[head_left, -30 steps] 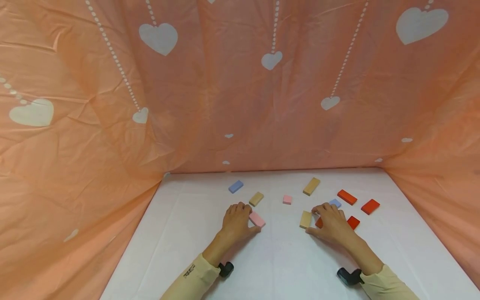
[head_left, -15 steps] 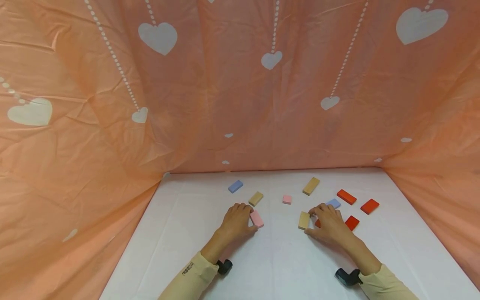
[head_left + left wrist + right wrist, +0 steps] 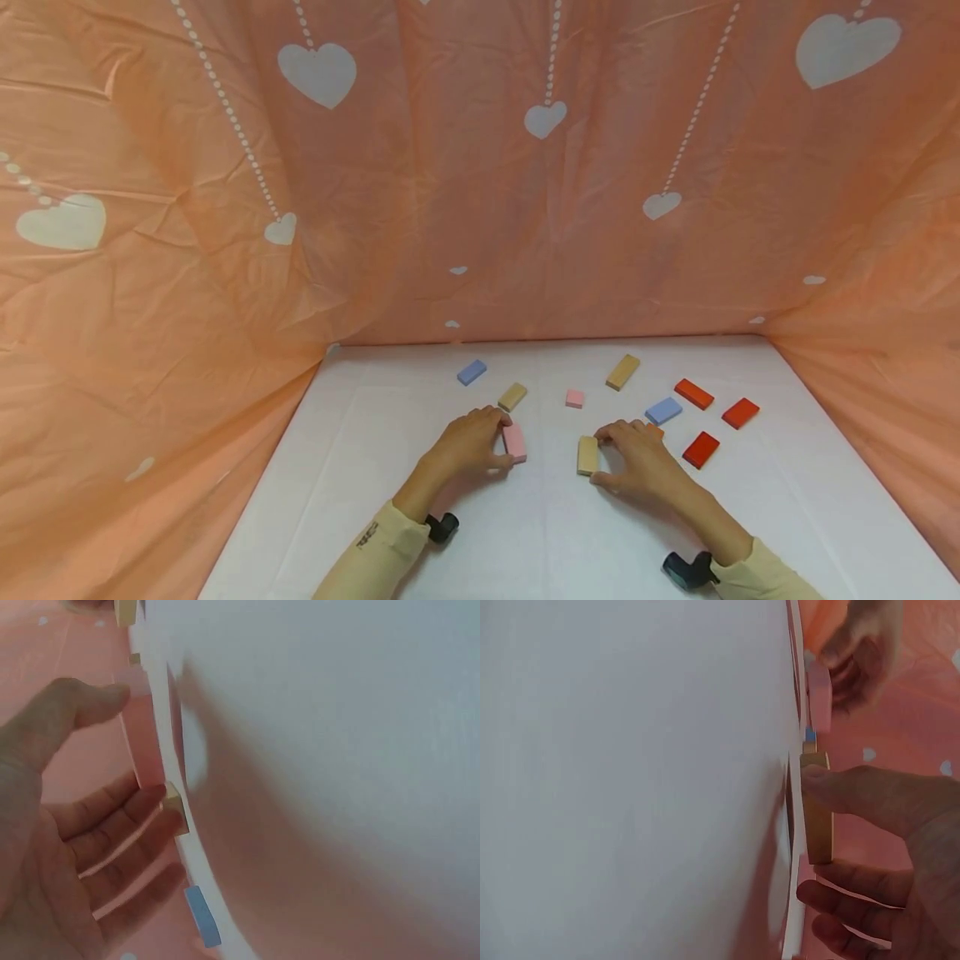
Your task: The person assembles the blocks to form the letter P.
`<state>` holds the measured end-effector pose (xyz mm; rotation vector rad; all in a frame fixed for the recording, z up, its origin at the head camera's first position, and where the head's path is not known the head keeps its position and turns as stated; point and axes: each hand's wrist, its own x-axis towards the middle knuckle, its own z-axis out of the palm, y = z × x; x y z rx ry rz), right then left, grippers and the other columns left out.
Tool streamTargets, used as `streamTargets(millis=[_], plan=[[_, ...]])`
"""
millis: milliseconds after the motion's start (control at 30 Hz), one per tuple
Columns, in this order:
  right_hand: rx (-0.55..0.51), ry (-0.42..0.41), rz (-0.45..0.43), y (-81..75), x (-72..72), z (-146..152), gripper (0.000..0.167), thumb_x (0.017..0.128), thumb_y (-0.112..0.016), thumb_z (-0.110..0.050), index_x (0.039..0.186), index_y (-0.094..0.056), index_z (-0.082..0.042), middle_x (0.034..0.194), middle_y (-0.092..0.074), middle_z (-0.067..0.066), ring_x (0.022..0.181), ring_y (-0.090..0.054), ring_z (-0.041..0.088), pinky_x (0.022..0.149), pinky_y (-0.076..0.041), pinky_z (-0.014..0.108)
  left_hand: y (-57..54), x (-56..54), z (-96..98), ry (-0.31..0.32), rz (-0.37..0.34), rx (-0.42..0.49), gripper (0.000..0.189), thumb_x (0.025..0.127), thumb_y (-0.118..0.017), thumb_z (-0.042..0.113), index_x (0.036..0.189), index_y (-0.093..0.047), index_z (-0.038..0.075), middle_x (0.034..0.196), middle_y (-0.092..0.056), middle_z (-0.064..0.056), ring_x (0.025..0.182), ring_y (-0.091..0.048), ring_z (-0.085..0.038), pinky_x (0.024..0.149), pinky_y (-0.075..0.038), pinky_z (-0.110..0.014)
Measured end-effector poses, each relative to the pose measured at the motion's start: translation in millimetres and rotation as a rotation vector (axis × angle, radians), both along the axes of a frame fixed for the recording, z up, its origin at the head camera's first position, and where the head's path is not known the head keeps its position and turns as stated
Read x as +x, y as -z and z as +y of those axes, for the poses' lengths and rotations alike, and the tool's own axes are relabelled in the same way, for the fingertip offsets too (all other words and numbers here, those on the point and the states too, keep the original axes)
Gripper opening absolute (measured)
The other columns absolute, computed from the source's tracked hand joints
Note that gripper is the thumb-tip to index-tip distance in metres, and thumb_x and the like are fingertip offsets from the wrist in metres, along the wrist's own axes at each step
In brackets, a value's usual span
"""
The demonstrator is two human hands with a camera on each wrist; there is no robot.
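My left hand point(image 3: 465, 446) pinches a pink rectangular block point(image 3: 514, 442) end to end, thumb at the near end and a fingertip at the far end. In the left wrist view the same pink block point(image 3: 140, 739) spans from thumb to forefinger. To its right, my right hand point(image 3: 643, 462) grips a tan block point(image 3: 588, 456) in the same way. The right wrist view shows the thumb on one end of this tan block point(image 3: 819, 817) and the forefinger at the other. A short gap of white cloth separates the two held blocks, both roughly lengthwise.
Beyond the hands lie a blue block point(image 3: 472, 372), a tan block point(image 3: 512, 397), a small pink block point(image 3: 574, 398) and a longer tan block point(image 3: 622, 372). Rightward are another blue block point(image 3: 663, 410), several red blocks point(image 3: 701, 449) and a partly hidden orange block point(image 3: 656, 431). An orange curtain point(image 3: 480, 208) encloses the white table point(image 3: 555, 542).
My right hand has carried the tan block left and slightly nearer, uncovering more of the blue and red blocks beside it. The pink block in my left hand has turned straighter, pointing away from me.
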<state>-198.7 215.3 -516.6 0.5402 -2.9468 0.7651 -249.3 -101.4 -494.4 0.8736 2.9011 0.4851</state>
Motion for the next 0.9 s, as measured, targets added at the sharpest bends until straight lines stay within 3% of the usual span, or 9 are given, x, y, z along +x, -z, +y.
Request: streamTargets(millis=[167,467,900], plan=[[-0.010,-0.011,-0.040,-3.1,11.3,-11.7,0.059,0.079,-0.097,-0.036,0.126,-0.071,-0.010,0.119,-0.071,-0.001,0.109,-0.059,0.020,0.096,-0.054,0.048,-1.9,-2.1,-1.4,0.049,-0.020,0.038,0.051,0.086,-0.091,0.034,0.125,-0.066,0.014,0.120,-0.069,-0.003,0.103,-0.064,-0.018,0.086,-0.056,-0.038],[-0.024,-0.026,-0.111,-3.5,23.4,-29.9,0.062,0.079,-0.097,-0.038,0.129,-0.070,-0.014,0.117,-0.070,-0.007,0.109,-0.060,0.016,0.100,-0.054,0.049,-3.0,-0.8,1.6,0.062,-0.040,0.044,0.054,0.086,-0.092,0.034,0.127,-0.066,0.012,0.124,-0.068,-0.003,0.106,-0.066,-0.018,0.089,-0.057,-0.037],[-0.006,-0.117,-0.095,0.5,39.0,-47.2,0.060,0.079,-0.095,-0.042,0.127,-0.070,-0.016,0.112,-0.069,-0.011,0.102,-0.057,0.011,0.093,-0.054,0.042,-1.9,2.3,12.6,0.082,-0.090,0.016,0.053,0.086,-0.092,0.034,0.127,-0.067,0.012,0.123,-0.068,0.000,0.102,-0.065,-0.012,0.088,-0.056,-0.032]])
